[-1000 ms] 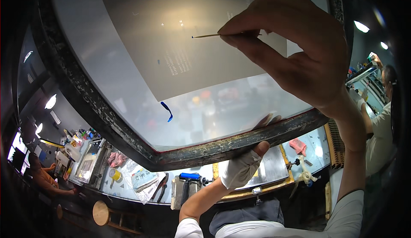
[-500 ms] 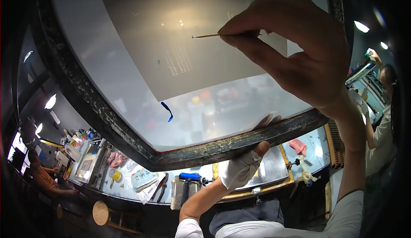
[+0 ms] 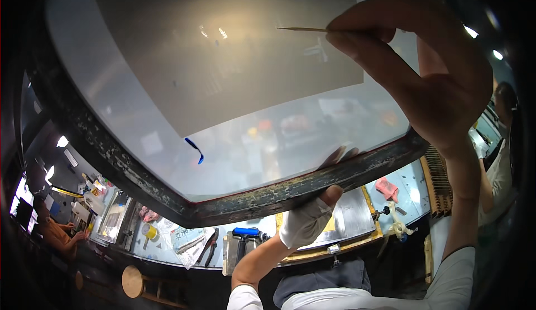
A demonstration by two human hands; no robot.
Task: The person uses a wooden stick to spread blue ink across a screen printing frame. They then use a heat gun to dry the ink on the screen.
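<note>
Our left hand (image 3: 306,220) in white glove, fingertips hidden behind large dark-framed translucent mesh screen (image 3: 234,209), seen only as shadow; fingers clamp frame's near edge. Our right hand (image 3: 424,70) raised at right, wrist bent, thumb and fingers pinching thin wooden stick (image 3: 301,29), tip against grey square panel (image 3: 234,53). Screen held up overhead, tilted, filling view; small blue mark (image 3: 195,149) on mesh.

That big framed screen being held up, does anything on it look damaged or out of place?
Yes. A small blue smear sits on the translucent mesh just below the grey square's corner, the only colour there. The dark frame is scuffed, its coating flaking in pale patches. The right hand holds a thin pin against the mesh.
</note>
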